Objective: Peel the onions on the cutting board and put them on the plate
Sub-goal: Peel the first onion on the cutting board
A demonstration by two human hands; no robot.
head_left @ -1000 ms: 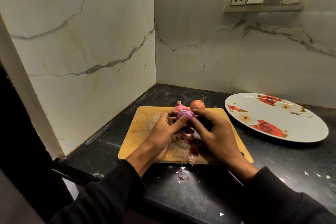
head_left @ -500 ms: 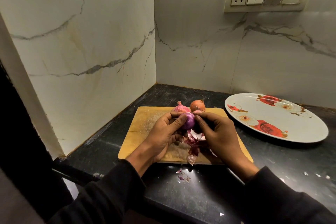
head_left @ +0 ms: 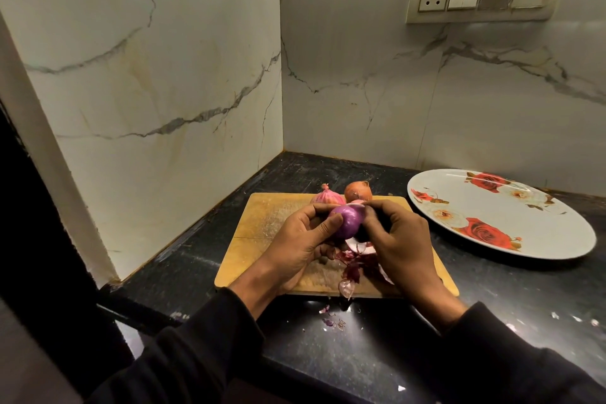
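above the middle of the cutting board (head_left: 262,223), both hands hold one purple onion (head_left: 347,221) in the air. the left hand (head_left: 295,243) grips it from the left side, with the thumb pressed on its front. the right hand (head_left: 398,239) pinches at the top of the onion, where a pale bit of skin stands up, and its other fingers curl behind.

compared with one second ago, the onion is turned more to the camera and much more smooth purple surface shows — the dry skin is almost gone from this side. the heap of loose peels (head_left: 355,264) on the near edge of the board, under the hands, looks a little bigger, and some small pieces lie on the black counter (head_left: 492,315) just in front of the board.

i think this onion is nearly finished – only the last strip at the top remains. two more onions, a pink one (head_left: 326,195) and an orange one (head_left: 359,190), wait unpeeled at the far edge of the board. the plate (head_left: 541,233), at the right side of the counter, has no onion on it yet, so most of the task is not done.
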